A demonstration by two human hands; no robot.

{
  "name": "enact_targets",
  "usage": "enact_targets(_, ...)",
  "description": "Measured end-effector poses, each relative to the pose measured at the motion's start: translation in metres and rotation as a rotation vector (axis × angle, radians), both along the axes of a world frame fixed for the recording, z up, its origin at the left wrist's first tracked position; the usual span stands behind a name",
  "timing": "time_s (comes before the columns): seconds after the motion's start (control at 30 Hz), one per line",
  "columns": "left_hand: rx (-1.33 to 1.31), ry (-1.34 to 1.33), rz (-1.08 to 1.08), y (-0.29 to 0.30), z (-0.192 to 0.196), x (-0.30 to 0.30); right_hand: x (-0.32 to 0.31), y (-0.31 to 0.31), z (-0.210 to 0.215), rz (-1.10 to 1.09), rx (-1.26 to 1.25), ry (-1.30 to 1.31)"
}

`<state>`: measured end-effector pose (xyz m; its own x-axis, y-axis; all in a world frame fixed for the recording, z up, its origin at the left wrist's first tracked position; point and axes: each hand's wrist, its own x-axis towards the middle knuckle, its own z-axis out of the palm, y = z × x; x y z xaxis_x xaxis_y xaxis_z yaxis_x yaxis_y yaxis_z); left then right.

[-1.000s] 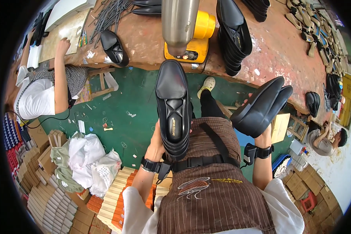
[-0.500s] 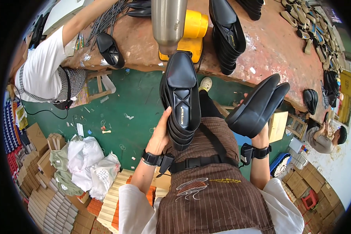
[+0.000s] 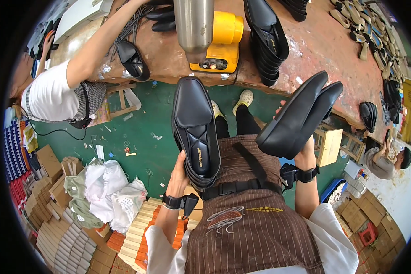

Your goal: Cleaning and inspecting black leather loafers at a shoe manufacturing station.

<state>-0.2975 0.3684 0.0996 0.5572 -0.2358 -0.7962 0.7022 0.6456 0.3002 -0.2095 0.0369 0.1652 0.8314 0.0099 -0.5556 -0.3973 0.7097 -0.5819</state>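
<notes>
My left hand [image 3: 178, 176] grips a nested stack of black loafers [image 3: 195, 102] by its side near the heel end; the toes point toward the bench and the top shoe's insole faces up. My right hand [image 3: 306, 153] is closed round a pair of black shoes [image 3: 293, 121], held on their sides with toes up and to the right; most of its fingers are hidden behind them. Both lots are in the air over my lap, apart from each other. Just beyond the left stack, a yellow machine [image 3: 223, 41] with a wide metal tube [image 3: 194, 27] stands at the bench edge.
On the bench [image 3: 315, 59] are another stack of black shoes [image 3: 266, 41], a single black shoe [image 3: 133, 59] and many beige shoes [image 3: 351, 23]. A co-worker [image 3: 55, 91] reaches over it at the left. White sacks [image 3: 105, 182] and stacked boxes [image 3: 59, 237] lie at the lower left.
The stack in my left hand has come nearer to me and left, away from the metal tube. The pair in my right hand has shifted slightly, its toes a little higher.
</notes>
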Motion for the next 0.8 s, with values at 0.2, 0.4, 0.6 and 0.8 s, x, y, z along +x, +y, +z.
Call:
enact_targets(0.2,0.104,-0.099,-0.091,-0.003,-0.002,0.013,0.021,0.041,0.007,0.129,-0.024,-0.023)
enact_targets(0.4,0.498,-0.299,-0.244,-0.031,0.014,0.032,-0.006,0.098,0.000,0.572,-0.636,-0.066)
enact_targets(0.6,0.450,-0.226,-0.216,-0.034,0.010,0.027,-0.026,0.077,-0.041,0.232,-0.275,0.442)
enact_targets(0.8,0.194,-0.013,-0.025,-0.018,-0.021,0.021,-0.047,-0.011,-0.052,-0.005,0.166,0.119)
